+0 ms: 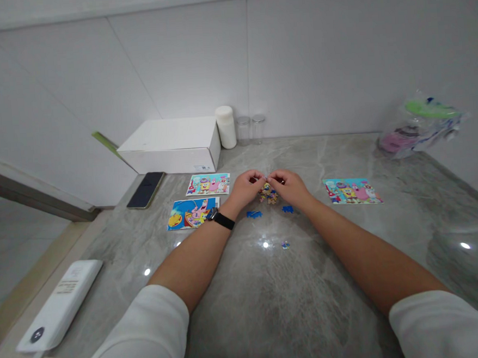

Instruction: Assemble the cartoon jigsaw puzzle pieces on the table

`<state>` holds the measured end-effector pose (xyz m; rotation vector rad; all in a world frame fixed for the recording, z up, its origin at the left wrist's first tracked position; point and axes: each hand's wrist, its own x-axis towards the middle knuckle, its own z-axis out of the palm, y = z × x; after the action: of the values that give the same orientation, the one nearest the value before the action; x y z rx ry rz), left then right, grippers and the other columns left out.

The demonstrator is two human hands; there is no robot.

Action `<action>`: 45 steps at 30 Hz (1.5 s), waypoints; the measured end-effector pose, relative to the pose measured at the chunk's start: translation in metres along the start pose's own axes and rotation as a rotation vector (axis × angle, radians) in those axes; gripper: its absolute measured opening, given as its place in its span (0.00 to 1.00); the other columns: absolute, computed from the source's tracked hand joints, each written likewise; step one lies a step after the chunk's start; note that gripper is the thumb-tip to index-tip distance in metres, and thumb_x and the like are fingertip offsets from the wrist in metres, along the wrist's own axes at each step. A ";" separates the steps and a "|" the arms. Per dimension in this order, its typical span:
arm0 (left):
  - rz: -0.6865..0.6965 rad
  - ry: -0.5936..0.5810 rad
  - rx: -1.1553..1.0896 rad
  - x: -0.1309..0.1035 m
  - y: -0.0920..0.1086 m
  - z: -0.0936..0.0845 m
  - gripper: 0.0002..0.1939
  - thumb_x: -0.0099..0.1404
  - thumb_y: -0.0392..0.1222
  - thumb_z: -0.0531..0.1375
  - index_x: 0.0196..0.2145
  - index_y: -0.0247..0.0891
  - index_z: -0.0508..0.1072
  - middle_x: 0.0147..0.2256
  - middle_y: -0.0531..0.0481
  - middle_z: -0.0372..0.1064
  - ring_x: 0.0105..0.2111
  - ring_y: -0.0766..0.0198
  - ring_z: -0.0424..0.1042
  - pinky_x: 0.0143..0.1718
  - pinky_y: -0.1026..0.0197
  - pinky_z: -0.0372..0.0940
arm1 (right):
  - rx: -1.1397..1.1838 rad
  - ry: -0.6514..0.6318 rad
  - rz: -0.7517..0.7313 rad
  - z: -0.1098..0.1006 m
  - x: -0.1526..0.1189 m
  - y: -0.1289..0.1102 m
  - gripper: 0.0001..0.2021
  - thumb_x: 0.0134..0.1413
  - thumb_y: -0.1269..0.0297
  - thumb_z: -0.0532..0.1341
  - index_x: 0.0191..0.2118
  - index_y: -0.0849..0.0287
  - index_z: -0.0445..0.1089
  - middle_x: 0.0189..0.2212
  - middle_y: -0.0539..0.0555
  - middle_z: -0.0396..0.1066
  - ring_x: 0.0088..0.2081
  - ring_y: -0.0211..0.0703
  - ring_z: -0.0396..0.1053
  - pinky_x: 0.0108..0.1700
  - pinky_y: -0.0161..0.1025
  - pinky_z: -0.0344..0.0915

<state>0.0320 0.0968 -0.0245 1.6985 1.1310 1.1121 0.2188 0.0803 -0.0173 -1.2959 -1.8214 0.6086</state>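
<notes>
My left hand (247,186) and my right hand (288,185) meet over a small pile of jigsaw puzzle pieces (268,194). Fingers of both are pinched together, tip to tip; whatever they hold is too small to make out. Blue joined puzzle pieces (254,214) lie below my left hand, and a second blue cluster (287,209) sits by my right wrist. Nearer to me is one small multicoloured piece (285,245). A black smartwatch (220,217) on my left wrist partly covers a blue cartoon picture card (188,213).
Other cartoon cards lie left (209,184) and right (352,191). Along the wall stand a white box (169,145), a white bottle (226,127), two clear jars (251,129) and a plastic bag (417,125). A phone (146,190) and a white power bank (61,305) with a cable are left.
</notes>
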 end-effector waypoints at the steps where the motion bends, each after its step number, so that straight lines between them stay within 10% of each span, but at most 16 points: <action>1: 0.000 -0.004 -0.003 0.000 0.001 0.000 0.08 0.65 0.45 0.64 0.33 0.37 0.76 0.30 0.53 0.73 0.32 0.66 0.70 0.36 0.64 0.64 | -0.005 0.002 -0.005 0.000 0.000 0.000 0.13 0.60 0.54 0.60 0.34 0.56 0.78 0.32 0.54 0.77 0.34 0.45 0.71 0.39 0.41 0.65; 22: -0.072 0.095 -0.078 0.005 -0.006 -0.004 0.22 0.72 0.56 0.55 0.31 0.38 0.78 0.29 0.51 0.72 0.31 0.62 0.68 0.34 0.61 0.62 | 0.073 -0.062 0.029 -0.001 0.000 -0.003 0.14 0.58 0.51 0.61 0.33 0.56 0.76 0.29 0.53 0.75 0.32 0.45 0.69 0.36 0.40 0.62; 45: -0.008 0.020 0.029 -0.001 -0.001 -0.002 0.16 0.68 0.53 0.62 0.33 0.37 0.78 0.29 0.53 0.73 0.30 0.64 0.69 0.34 0.62 0.63 | 0.077 -0.026 0.068 -0.001 0.002 0.003 0.18 0.61 0.48 0.58 0.32 0.56 0.75 0.29 0.51 0.74 0.35 0.46 0.69 0.38 0.39 0.63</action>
<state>0.0292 0.0969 -0.0252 1.7069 1.1704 1.1154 0.2207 0.0829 -0.0181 -1.3081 -1.7634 0.7284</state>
